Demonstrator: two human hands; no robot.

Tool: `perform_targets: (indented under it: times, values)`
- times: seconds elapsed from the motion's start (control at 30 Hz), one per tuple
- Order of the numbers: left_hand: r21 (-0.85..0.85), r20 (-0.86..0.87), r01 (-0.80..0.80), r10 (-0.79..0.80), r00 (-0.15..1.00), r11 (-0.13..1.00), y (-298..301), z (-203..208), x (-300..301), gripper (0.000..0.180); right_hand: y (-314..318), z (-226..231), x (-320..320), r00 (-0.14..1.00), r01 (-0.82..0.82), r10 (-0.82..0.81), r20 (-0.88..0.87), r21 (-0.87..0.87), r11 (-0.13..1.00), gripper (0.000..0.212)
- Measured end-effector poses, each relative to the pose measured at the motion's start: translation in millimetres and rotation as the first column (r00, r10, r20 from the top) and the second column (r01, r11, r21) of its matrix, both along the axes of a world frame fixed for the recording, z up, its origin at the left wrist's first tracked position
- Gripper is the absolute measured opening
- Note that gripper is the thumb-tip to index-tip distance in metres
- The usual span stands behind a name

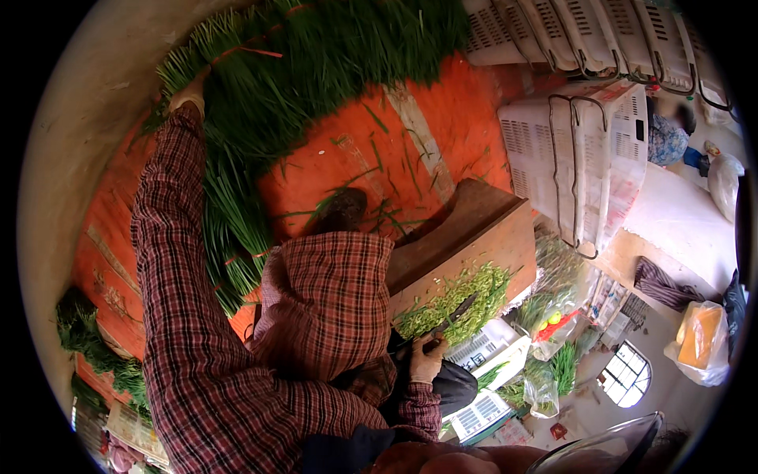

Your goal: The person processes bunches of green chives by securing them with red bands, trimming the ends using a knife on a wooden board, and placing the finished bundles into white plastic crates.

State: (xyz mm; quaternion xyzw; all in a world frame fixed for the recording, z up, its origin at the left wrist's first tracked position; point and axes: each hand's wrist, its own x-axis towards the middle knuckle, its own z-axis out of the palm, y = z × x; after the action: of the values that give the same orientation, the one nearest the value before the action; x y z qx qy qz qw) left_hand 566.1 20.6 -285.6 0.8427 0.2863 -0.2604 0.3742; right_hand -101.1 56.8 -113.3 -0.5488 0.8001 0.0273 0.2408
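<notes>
Far to the left, my left hand [188, 96] is closed on the end of a bunch of long green chives [229, 75] bound with a red tie. Its fingertips are partly hidden by the leaves. Lower right, my right hand [427, 360] is closed round the handle of a knife with a dark blade [460, 310]. The blade lies over short pale-green trimmings [426, 316] heaped on a wooden board [517, 237]. More tied green bunches [241, 229] lie beside my left forearm.
An orange sheet [316, 162] carries the bunches and scattered green bits. White slatted crates [545, 142] stand at the right, with more stacked behind. Past the board are a plastic bag of greens [543, 387] and another person [669, 134] in the background.
</notes>
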Motion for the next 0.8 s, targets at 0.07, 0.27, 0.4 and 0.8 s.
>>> perform_targets:
  times: [0.07,0.27,0.4,0.8]
  values:
    - [0.074,0.046,0.011,-0.015,0.999,0.997,-1,-19,10,0.111,-4,2,4,1.0,-0.019,0.019,-0.021,-0.028,0.999,0.05]
    - [0.381,0.524,0.234,-0.418,0.742,0.894,-2,-6,-15,0.098,-2,-2,-1,1.0,-0.015,0.016,0.007,-0.045,0.999,0.05]
    - [0.33,0.553,0.44,-0.549,0.627,0.835,-18,15,-25,0.093,6,-14,-24,0.999,-0.031,0.032,0.013,-0.063,0.998,0.051]
    - [0.407,-0.03,0.805,-0.874,0.484,0.432,-69,-25,18,0.066,-1,7,19,0.978,0.049,-0.039,-0.206,0.044,0.998,0.049]
